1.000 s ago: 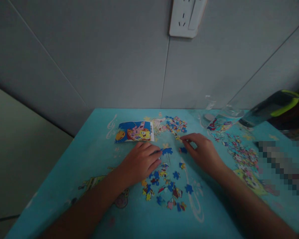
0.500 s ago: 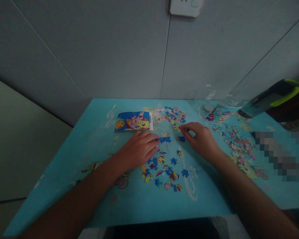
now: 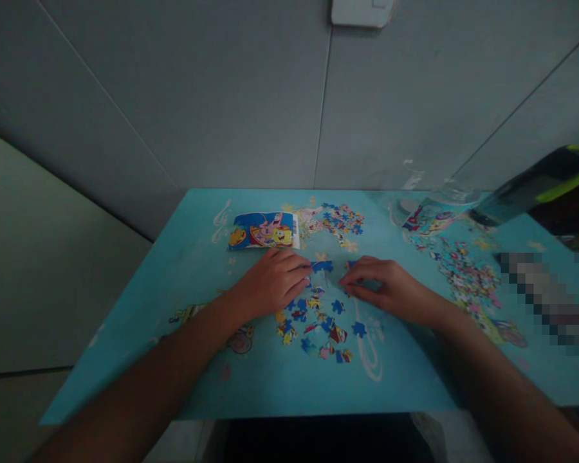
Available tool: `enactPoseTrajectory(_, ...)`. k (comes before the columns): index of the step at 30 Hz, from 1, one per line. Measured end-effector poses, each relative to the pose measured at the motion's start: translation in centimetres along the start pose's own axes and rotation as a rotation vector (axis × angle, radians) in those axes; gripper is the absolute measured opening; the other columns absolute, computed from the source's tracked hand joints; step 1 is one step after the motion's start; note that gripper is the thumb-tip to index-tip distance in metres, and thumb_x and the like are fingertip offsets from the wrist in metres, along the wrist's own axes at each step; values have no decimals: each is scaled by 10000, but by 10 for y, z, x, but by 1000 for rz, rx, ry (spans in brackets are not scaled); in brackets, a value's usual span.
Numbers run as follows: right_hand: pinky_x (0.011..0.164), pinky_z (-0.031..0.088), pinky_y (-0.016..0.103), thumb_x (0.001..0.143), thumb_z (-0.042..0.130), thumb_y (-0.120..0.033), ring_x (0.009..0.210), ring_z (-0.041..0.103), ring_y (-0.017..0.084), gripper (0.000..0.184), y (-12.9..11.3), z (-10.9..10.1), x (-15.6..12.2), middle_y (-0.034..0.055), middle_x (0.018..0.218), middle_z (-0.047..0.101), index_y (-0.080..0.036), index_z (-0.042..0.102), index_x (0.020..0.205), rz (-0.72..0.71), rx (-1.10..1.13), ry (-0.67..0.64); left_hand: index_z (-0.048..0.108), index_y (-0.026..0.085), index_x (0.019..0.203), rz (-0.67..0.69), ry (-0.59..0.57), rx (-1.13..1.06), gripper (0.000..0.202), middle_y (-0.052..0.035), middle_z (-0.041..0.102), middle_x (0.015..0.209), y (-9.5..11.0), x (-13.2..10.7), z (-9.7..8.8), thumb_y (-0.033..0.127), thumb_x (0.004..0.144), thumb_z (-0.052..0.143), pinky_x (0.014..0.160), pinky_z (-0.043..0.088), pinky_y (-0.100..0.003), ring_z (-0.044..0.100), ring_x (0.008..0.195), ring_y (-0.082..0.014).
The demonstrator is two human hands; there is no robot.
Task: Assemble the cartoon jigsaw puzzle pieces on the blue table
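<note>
My left hand (image 3: 282, 281) lies palm down with its fingers loosely stretched out, fingertips touching the left end of a short joined strip of blue jigsaw pieces (image 3: 322, 265). Just right of that strip my right hand (image 3: 374, 283) is closed in a pinch low over the table, at a small jigsaw piece that its fingertips mostly cover. Another blue piece (image 3: 350, 264) shows partly behind its knuckles. Loose jigsaw pieces (image 3: 313, 328) in blue, yellow and red lie scattered between and below the hands.
A cartoon picture packet (image 3: 263, 230) lies behind my left hand. One heap of pieces (image 3: 342, 220) is at the back, another heap (image 3: 468, 273) at the right. A clear plastic jar (image 3: 434, 212) and a dark bottle (image 3: 516, 186) stand back right, near the wall (image 3: 251, 96).
My right hand has moved toward me from a yellowish piece near the back heap, down beside the blue strip. My left hand keeps its place. The view has shifted slightly.
</note>
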State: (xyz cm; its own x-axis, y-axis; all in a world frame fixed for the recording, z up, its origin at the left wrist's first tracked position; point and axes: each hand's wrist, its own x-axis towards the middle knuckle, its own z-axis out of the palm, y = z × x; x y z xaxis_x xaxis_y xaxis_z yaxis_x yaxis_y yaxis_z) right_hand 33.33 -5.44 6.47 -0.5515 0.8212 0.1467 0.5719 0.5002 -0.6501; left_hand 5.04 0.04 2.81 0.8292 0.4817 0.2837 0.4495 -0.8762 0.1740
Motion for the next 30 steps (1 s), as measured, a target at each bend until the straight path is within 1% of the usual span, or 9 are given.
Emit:
enactPoseTrajectory(3, 894, 530, 358, 967, 650, -273, 873, 676, 173, 123, -6, 3, 0, 14, 933, 733, -261, 765, 1011, -4, 19, -69, 678, 202, 1216, 5, 10, -2, 269, -70, 670, 1265, 1, 0, 0, 298, 1053, 487, 993, 402, -437, 565, 1178, -239)
enactPoseTrajectory(7, 927, 517, 390, 914, 731, -308, 838, 663, 174, 75, -5, 6, -1, 1, 892, 715, -263, 757, 968, 13, -11, -139, 677, 199, 1201, 5, 11, -16, 274, -68, 682, 1255, 1, 0, 1, 311, 1058, 473, 981, 405, -430, 589, 1135, -229)
enactPoseTrajectory(10, 928, 504, 400, 885, 763, -338, 808, 640, 174, 116, -3, 8, -1, -1, 851, 690, -254, 745, 963, -1, -62, -134, 668, 193, 1214, -1, 7, -20, 284, -69, 677, 1270, 1, 0, 2, 317, 1062, 463, 983, 404, -428, 589, 1139, -229)
enactPoseTrajectory(14, 955, 483, 423, 868, 781, -353, 830, 638, 187, 188, -2, 12, -1, 4, 863, 685, -232, 714, 995, -6, -117, -141, 657, 199, 1238, 8, 19, -27, 285, -68, 674, 1283, 0, -1, 4, 311, 1062, 463, 974, 407, -425, 593, 1139, -226)
enactPoseTrajectory(19, 1005, 465, 445, 885, 755, -287, 942, 657, 211, 121, -5, 15, -3, 22, 962, 693, -246, 709, 988, 6, -102, -141, 661, 193, 1238, 9, 47, -35, 282, -81, 683, 1265, 0, -2, 6, 305, 1056, 477, 967, 406, -422, 599, 1133, -230)
enactPoseTrajectory(24, 1013, 463, 434, 883, 739, -227, 974, 656, 210, 143, -8, 17, -4, 19, 985, 696, -252, 710, 1020, 7, -69, -156, 668, 191, 1228, -2, 44, -38, 278, -79, 682, 1265, 0, -2, 6, 298, 1052, 482, 970, 409, -426, 600, 1131, -229)
enactPoseTrajectory(26, 972, 483, 404, 879, 735, -205, 934, 661, 196, 135, -9, 18, -3, 8, 961, 708, -247, 710, 1005, 16, -34, -149, 670, 196, 1234, -7, 52, -46, 277, -78, 684, 1260, 0, -2, 6, 291, 1047, 490, 968, 413, -423, 601, 1131, -227)
enactPoseTrajectory(30, 765, 532, 310, 922, 670, -203, 783, 661, 161, 69, -8, 21, 0, 2, 883, 728, -233, 723, 954, 102, 71, -105, 669, 204, 1243, -3, 63, -55, 278, -74, 688, 1249, 0, -2, 6, 295, 1041, 502, 959, 418, -420, 607, 1123, -225)
